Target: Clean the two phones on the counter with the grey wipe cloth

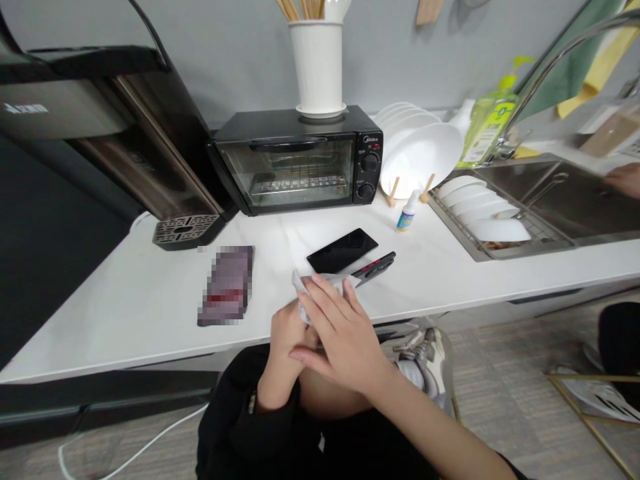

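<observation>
the white cloth (pixel 298 281) is bunched under your right hand (pixel 345 330), poking out past the fingertips at 11 o'clock; its long way is hard to see. those fingers lie almost straight, a bit apart, on top. your left hand (pixel 286 339) sits at 7 o'clock from it, fingers mostly hidden, so i can't tell its grip.

My right fingers (pixel 327 303) hide much of the white cloth (pixel 303 311) and my left fingers (pixel 309 337). Beyond them, the near end of a dark object (pixel 379 267) is covered. Left of them, a flat item (pixel 227 287) is blurred; far right, another person's hand (pixel 626 180) is cut off.
</observation>
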`<state>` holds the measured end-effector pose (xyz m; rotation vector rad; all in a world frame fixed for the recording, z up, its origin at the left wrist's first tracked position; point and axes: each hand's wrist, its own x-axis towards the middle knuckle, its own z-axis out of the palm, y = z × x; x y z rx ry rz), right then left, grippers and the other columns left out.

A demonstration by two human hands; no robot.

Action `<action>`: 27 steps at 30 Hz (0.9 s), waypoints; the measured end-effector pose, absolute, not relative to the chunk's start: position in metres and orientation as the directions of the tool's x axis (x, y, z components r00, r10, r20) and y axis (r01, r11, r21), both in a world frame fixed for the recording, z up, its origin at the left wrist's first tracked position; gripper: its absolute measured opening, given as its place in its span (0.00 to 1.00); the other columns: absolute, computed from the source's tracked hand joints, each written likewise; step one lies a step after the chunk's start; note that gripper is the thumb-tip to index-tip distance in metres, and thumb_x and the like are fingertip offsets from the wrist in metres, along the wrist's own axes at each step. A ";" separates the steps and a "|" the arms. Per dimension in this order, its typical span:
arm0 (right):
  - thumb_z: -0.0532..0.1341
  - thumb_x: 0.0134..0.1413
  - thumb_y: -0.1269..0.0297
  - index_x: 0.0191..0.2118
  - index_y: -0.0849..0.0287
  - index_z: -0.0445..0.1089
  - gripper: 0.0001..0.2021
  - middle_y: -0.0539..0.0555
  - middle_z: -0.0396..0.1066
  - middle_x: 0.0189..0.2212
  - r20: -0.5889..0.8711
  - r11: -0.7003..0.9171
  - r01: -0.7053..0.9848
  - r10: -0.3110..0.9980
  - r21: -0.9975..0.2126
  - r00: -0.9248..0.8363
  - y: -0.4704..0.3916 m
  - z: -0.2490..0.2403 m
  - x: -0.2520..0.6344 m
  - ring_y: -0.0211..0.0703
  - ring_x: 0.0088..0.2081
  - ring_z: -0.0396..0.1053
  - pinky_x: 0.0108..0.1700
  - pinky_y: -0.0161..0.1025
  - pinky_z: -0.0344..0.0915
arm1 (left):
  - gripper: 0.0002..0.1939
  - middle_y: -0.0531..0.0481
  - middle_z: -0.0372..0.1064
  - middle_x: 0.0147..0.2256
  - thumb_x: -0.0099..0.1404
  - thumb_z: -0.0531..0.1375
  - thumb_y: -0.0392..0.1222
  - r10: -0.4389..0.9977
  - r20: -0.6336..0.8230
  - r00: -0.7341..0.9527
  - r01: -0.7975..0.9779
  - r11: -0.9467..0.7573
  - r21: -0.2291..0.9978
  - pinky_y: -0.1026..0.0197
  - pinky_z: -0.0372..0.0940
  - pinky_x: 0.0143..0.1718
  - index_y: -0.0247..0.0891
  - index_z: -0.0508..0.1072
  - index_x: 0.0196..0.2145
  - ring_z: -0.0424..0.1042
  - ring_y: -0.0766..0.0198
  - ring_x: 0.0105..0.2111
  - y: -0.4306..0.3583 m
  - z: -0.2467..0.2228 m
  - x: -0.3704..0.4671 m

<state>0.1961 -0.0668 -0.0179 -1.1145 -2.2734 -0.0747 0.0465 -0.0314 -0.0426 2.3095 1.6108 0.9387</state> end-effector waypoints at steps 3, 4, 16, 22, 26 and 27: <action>0.54 0.73 0.50 0.75 0.62 0.50 0.34 0.62 0.58 0.73 0.552 0.610 0.769 0.715 -0.191 -0.430 -0.056 -0.019 0.224 0.53 0.76 0.49 0.76 0.58 0.39 | 0.09 0.45 0.79 0.29 0.64 0.54 0.38 0.890 0.380 0.253 0.759 -0.426 0.493 0.59 0.63 0.29 0.39 0.76 0.35 0.75 0.56 0.26 -0.034 -0.037 0.048; 0.54 0.73 0.50 0.75 0.63 0.50 0.34 0.63 0.60 0.72 0.564 0.575 0.792 0.731 -0.205 -0.384 -0.050 -0.019 0.239 0.54 0.75 0.50 0.76 0.59 0.41 | 0.10 0.46 0.79 0.31 0.68 0.54 0.39 0.897 0.367 0.245 0.752 -0.415 0.512 0.60 0.63 0.30 0.39 0.76 0.39 0.75 0.57 0.27 -0.036 -0.034 0.050; 0.53 0.72 0.46 0.73 0.68 0.53 0.36 0.65 0.56 0.73 0.554 0.645 0.737 0.696 -0.203 -0.457 -0.062 -0.018 0.204 0.55 0.77 0.45 0.76 0.59 0.41 | 0.08 0.47 0.76 0.26 0.64 0.55 0.37 0.904 0.351 0.243 0.785 -0.396 0.476 0.60 0.62 0.29 0.40 0.74 0.31 0.73 0.58 0.25 -0.033 -0.039 0.047; 0.52 0.73 0.49 0.73 0.62 0.54 0.32 0.66 0.64 0.68 0.582 0.466 0.844 0.776 -0.266 -0.245 -0.037 -0.018 0.268 0.59 0.73 0.54 0.75 0.65 0.45 | 0.10 0.48 0.80 0.34 0.74 0.55 0.43 0.920 0.328 0.216 0.740 -0.373 0.559 0.61 0.64 0.34 0.41 0.76 0.45 0.78 0.59 0.32 -0.040 -0.026 0.054; 0.52 0.72 0.45 0.71 0.64 0.58 0.33 0.66 0.65 0.67 0.614 0.387 0.862 0.781 -0.328 -0.117 -0.033 -0.020 0.271 0.62 0.75 0.50 0.74 0.68 0.44 | 0.11 0.50 0.80 0.35 0.76 0.55 0.47 0.923 0.319 0.217 0.737 -0.369 0.566 0.62 0.63 0.35 0.42 0.75 0.44 0.78 0.60 0.33 -0.040 -0.026 0.056; 0.53 0.71 0.44 0.71 0.66 0.58 0.35 0.67 0.64 0.68 0.610 0.429 0.844 0.776 -0.323 -0.161 -0.037 -0.021 0.258 0.61 0.75 0.49 0.75 0.66 0.43 | 0.11 0.49 0.81 0.36 0.76 0.55 0.45 0.922 0.318 0.221 0.739 -0.371 0.563 0.61 0.64 0.35 0.41 0.76 0.45 0.78 0.59 0.33 -0.039 -0.029 0.055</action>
